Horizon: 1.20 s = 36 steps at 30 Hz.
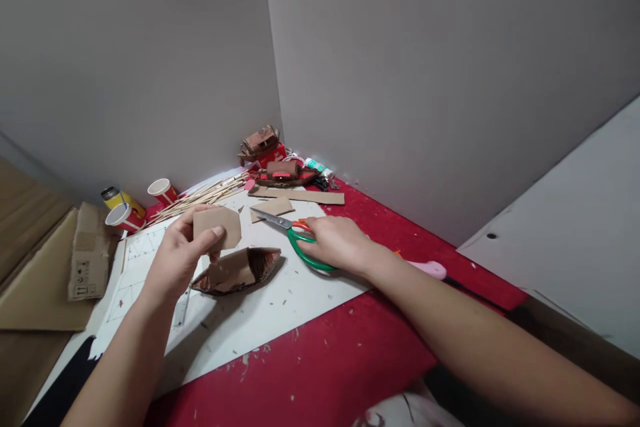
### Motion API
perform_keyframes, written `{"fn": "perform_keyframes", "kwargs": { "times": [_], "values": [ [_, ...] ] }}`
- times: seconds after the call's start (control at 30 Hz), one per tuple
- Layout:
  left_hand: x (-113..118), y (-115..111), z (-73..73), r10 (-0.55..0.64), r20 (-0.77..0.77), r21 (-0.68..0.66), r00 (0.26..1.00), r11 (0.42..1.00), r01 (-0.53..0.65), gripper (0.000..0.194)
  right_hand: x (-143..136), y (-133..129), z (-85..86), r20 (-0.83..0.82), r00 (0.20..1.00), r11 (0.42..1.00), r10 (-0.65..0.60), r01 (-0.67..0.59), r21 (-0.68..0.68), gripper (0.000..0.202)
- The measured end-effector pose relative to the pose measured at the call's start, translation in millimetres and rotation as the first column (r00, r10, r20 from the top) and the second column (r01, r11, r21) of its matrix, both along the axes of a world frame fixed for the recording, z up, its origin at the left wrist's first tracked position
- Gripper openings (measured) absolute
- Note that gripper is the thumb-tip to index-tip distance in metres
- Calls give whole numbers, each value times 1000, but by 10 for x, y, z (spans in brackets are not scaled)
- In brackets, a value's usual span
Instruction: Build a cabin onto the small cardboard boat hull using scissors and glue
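Observation:
My left hand [186,248] pinches a small cardboard piece [224,225] with clipped corners, thumb on its face. Just below that piece a cardboard boat hull [239,269], hollow and pointed at its right end, rests on the white sheet [270,320]. My right hand [334,241] is on the green and orange handles of the scissors [306,247]; their blades point left toward the cardboard piece without touching it. Beyond the blades lie a small cardboard rectangle [273,209] and a long cardboard strip [305,195].
Thin wooden sticks [200,197], two paper cups [163,191] and a yellow container [120,200] stand or lie at the back left. Two finished-looking model boats [284,173] sit near the wall corner. A pink handle [430,269] lies right; cardboard boxes [90,253] are left.

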<state>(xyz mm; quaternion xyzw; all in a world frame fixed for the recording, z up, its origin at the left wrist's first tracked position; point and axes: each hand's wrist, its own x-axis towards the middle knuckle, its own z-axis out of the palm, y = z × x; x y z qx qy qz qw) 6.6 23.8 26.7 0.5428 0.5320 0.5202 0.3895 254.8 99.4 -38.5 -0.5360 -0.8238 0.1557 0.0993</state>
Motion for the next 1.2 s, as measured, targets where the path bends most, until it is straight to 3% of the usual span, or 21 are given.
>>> {"fn": "perform_keyframes", "kwargs": {
  "times": [0.1, 0.27, 0.33, 0.47, 0.67, 0.77, 0.87, 0.97, 1.07, 1.2],
  "values": [
    [74, -80, 26, 59, -70, -5, 996, 998, -59, 44, 2, 7, -18, 64, 998, 1000, 1, -1, 14, 26],
    [277, -124, -14, 155, -328, -18, 932, 985, -170, 31, -32, -7, -61, 37, 999, 999, 30, -32, 42, 25],
    [352, -91, -41, 176, -460, -9, 870, 979, -203, 27, -29, -26, -51, -9, 999, 996, 52, -51, 74, 21],
    [441, 19, -81, 228, -713, 70, 663, 964, -256, 24, -27, -176, 48, -147, 981, 976, 127, -96, 197, 25],
    [611, 33, -127, 213, -837, 117, 504, 970, -215, 24, -275, -515, 87, -290, 883, 915, 370, -292, 277, 58],
    [702, -25, -148, 223, -870, 137, 440, 966, -219, 27, -412, -578, 47, -320, 871, 916, 374, -294, 273, 47],
    [715, -69, -137, 198, -851, 120, 487, 975, -186, 36, -458, -577, 43, -336, 876, 927, 345, -262, 270, 29],
    [632, -117, -78, 149, -744, 90, 651, 988, -123, 45, -441, -539, 50, -338, 891, 940, 303, -221, 259, 21],
    [445, -191, -22, 186, -604, 136, 775, 982, -130, 60, -423, -476, 26, -337, 909, 956, 244, -166, 243, 27],
    [63, -275, -119, 243, -561, 137, 791, 970, -201, 61, -449, -415, -34, -320, 922, 959, 217, -140, 248, 39]
  ]
}}
